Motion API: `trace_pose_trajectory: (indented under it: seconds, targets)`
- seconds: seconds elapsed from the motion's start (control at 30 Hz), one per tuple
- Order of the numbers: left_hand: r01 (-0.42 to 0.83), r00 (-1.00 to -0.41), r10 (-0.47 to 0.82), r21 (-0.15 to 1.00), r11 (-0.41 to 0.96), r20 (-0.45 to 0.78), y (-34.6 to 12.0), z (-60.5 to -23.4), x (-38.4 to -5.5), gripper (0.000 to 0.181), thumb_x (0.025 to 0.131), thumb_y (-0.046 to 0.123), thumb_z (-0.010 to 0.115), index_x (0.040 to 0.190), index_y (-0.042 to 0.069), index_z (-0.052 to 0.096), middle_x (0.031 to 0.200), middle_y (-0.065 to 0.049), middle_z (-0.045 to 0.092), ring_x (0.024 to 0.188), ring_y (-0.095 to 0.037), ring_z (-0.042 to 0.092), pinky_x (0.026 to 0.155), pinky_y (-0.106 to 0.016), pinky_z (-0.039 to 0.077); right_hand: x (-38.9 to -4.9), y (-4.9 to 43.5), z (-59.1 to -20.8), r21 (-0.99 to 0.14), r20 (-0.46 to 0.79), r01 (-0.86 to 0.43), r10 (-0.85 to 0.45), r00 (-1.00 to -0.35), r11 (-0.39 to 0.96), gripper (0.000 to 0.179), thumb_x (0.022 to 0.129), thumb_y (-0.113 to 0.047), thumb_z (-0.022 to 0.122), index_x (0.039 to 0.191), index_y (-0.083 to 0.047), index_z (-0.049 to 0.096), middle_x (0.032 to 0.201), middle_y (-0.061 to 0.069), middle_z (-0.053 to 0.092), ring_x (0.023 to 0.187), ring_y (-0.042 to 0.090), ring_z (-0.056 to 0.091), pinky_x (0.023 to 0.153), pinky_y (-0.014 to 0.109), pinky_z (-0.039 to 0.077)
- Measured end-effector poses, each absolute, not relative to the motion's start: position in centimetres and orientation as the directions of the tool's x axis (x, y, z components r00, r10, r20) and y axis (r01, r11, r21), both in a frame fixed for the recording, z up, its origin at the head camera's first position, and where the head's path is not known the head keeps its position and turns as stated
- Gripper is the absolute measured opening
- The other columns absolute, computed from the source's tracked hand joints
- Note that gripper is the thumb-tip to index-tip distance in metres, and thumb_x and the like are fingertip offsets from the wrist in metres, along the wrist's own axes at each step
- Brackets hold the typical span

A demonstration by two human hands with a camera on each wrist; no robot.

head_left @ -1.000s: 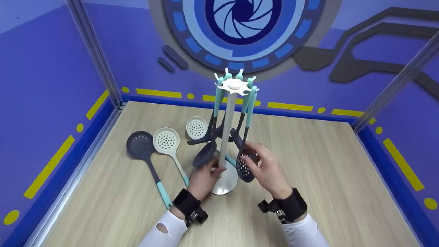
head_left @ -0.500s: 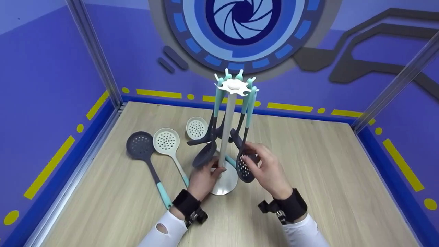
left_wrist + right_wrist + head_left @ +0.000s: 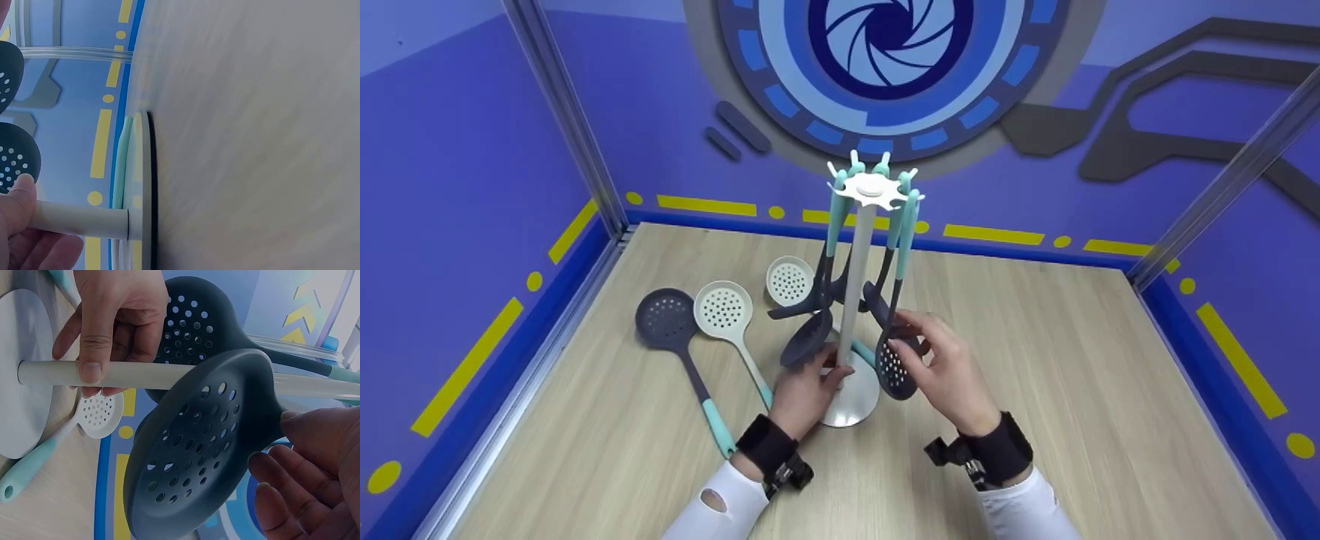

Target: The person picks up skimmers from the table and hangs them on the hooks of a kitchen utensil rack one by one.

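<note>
A utensil stand (image 3: 853, 300) with a round metal base (image 3: 855, 409) and a white hook ring on top holds several dark utensils by their mint handles. My left hand (image 3: 802, 386) grips the pole low down, thumb in front, as the right wrist view also shows. A dark perforated skimmer (image 3: 895, 375) hangs on the stand's right side. My right hand (image 3: 949, 371) holds this skimmer lightly at its head, thumb by the neck and fingertips at the rim (image 3: 259, 363). Another dark perforated head (image 3: 191, 320) hangs behind it in the right wrist view.
Left of the stand lie a dark skimmer (image 3: 666, 319) and a white skimmer (image 3: 724, 309), both with mint handles. A smaller white perforated head (image 3: 790, 281) lies behind the hanging utensils. Blue printed walls (image 3: 675, 97) with metal corner posts (image 3: 577, 127) enclose the wooden table (image 3: 1072, 360).
</note>
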State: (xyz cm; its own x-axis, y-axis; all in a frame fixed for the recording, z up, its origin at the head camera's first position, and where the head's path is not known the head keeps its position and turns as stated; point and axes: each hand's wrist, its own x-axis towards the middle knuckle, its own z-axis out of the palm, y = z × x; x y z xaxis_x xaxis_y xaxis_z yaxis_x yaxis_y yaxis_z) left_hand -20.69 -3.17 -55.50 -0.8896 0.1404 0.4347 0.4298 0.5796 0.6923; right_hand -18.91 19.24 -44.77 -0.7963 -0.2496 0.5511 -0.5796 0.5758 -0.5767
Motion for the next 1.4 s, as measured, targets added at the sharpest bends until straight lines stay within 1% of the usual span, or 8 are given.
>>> trace_pose_trajectory:
  seconds: [0.33, 0.47, 0.7, 0.83, 0.93, 1.13, 1.3, 1.4]
  targets:
    - [0.401, -0.905, 0.150, 0.680, 0.613, 0.398, -3.2, -55.0, -20.2, 0.026, 0.099, 0.023, 0.074, 0.121, 0.013, 0.067, 0.105, -0.002, 0.075, 0.096, -0.016, 0.076, 0.076, -0.029, 0.063, -18.9, 19.2, -44.8, -0.595, 0.546, -0.576, -0.244, -0.802, 0.561, 0.042, 0.098, -0.013, 0.075, 0.139, -0.017, 0.066, 0.121, 0.001, 0.073, 0.105, 0.013, 0.070, 0.076, 0.029, 0.058]
    - [0.391, -0.912, 0.160, 0.685, 0.614, 0.377, -3.4, -54.9, -20.0, 0.027, 0.100, 0.022, 0.073, 0.124, 0.013, 0.066, 0.109, -0.003, 0.076, 0.099, -0.016, 0.076, 0.078, -0.030, 0.063, -18.9, 19.3, -44.8, -0.597, 0.542, -0.572, -0.243, -0.804, 0.563, 0.043, 0.098, -0.013, 0.075, 0.139, -0.017, 0.065, 0.123, 0.003, 0.073, 0.105, 0.014, 0.070, 0.076, 0.031, 0.059]
    - [0.398, -0.910, 0.186, 0.652, 0.646, 0.372, -3.7, -55.0, -19.6, 0.027, 0.103, 0.020, 0.068, 0.128, 0.011, 0.065, 0.114, -0.006, 0.076, 0.102, -0.019, 0.076, 0.082, -0.036, 0.063, -18.9, 19.4, -44.8, -0.589, 0.554, -0.582, -0.244, -0.796, 0.561, 0.042, 0.098, -0.011, 0.075, 0.139, -0.014, 0.066, 0.125, 0.000, 0.072, 0.104, 0.012, 0.070, 0.076, 0.028, 0.057]
    - [0.410, -0.903, 0.198, 0.626, 0.663, 0.382, -4.0, -55.4, -19.4, 0.023, 0.103, 0.017, 0.068, 0.125, 0.010, 0.067, 0.116, -0.006, 0.075, 0.100, -0.019, 0.076, 0.083, -0.036, 0.063, -18.9, 19.5, -44.9, -0.584, 0.561, -0.590, -0.248, -0.790, 0.557, 0.043, 0.097, -0.010, 0.076, 0.139, -0.013, 0.065, 0.122, 0.005, 0.073, 0.102, 0.014, 0.069, 0.075, 0.029, 0.058]
    - [0.399, -0.908, 0.197, 0.617, 0.678, 0.371, -4.4, -55.6, -19.3, 0.019, 0.102, 0.019, 0.070, 0.121, 0.014, 0.070, 0.113, -0.003, 0.076, 0.099, -0.017, 0.075, 0.082, -0.036, 0.062, -18.9, 19.6, -44.9, -0.587, 0.556, -0.583, -0.244, -0.795, 0.562, 0.043, 0.097, -0.010, 0.076, 0.139, -0.014, 0.065, 0.119, 0.006, 0.073, 0.101, 0.013, 0.069, 0.074, 0.028, 0.058]
    - [0.407, -0.901, 0.204, 0.583, 0.704, 0.382, -5.5, -55.5, -19.1, 0.017, 0.100, 0.019, 0.072, 0.115, 0.012, 0.075, 0.105, -0.005, 0.078, 0.093, -0.020, 0.075, 0.077, -0.040, 0.062, -18.9, 19.7, -44.7, -0.592, 0.550, -0.572, -0.234, -0.802, 0.568, 0.043, 0.098, -0.011, 0.075, 0.139, -0.014, 0.065, 0.123, 0.002, 0.072, 0.103, 0.012, 0.068, 0.075, 0.026, 0.056]
    - [0.398, -0.905, 0.211, 0.560, 0.727, 0.369, -7.4, -54.9, -19.2, 0.016, 0.099, 0.019, 0.073, 0.113, 0.012, 0.077, 0.103, -0.003, 0.080, 0.089, -0.019, 0.077, 0.072, -0.039, 0.061, -19.0, 19.7, -44.6, -0.592, 0.568, -0.592, -0.238, -0.788, 0.547, 0.042, 0.097, -0.008, 0.075, 0.138, -0.012, 0.065, 0.126, 0.001, 0.072, 0.104, 0.014, 0.069, 0.076, 0.027, 0.057]
    - [0.364, -0.918, 0.190, 0.545, 0.755, 0.349, -8.8, -54.7, -19.7, 0.012, 0.097, 0.019, 0.075, 0.106, 0.012, 0.077, 0.098, -0.003, 0.079, 0.085, -0.021, 0.076, 0.070, -0.040, 0.061, -19.0, 19.7, -44.5, -0.588, 0.572, -0.591, -0.233, -0.787, 0.552, 0.042, 0.097, -0.009, 0.075, 0.138, -0.011, 0.066, 0.126, 0.001, 0.073, 0.103, 0.013, 0.069, 0.075, 0.029, 0.058]
